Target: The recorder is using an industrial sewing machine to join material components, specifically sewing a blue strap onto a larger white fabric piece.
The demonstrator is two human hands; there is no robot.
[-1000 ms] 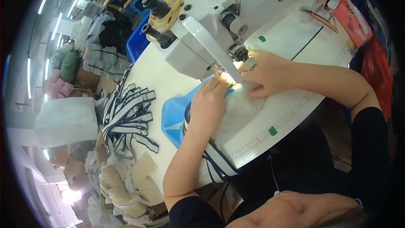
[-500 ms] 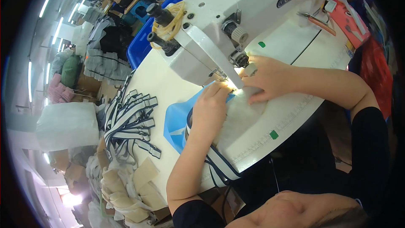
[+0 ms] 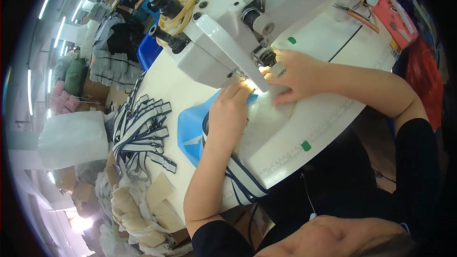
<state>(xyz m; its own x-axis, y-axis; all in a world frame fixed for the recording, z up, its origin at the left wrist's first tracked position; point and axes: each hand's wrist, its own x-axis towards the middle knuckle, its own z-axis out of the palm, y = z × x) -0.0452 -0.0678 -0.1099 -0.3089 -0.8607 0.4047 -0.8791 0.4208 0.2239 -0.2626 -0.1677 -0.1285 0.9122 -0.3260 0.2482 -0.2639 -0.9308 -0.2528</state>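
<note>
In the head view, a white sewing machine (image 3: 202, 59) is standing on a pale counter (image 3: 271, 150), its light shining on the needle area. Blue fabric (image 3: 190, 123) is lying left of and nearer than the machine's needle area, reaching toward it beneath the left hand. The left hand (image 3: 229, 114) is resting beside that area, fingers bent and bunched, touching the fabric; whether it is pinching it cannot be told. Right of the needle area, the right hand (image 3: 302, 74) is spreading half open, thumb apart, its fingertips partly hidden by the machine. A striped strap (image 3: 246, 178) is passing under the left forearm, nearer than the machine. More striped straps (image 3: 143, 133) are lying piled left of the machine; orange-handled snips (image 3: 362, 20) are lying right of it.
</note>
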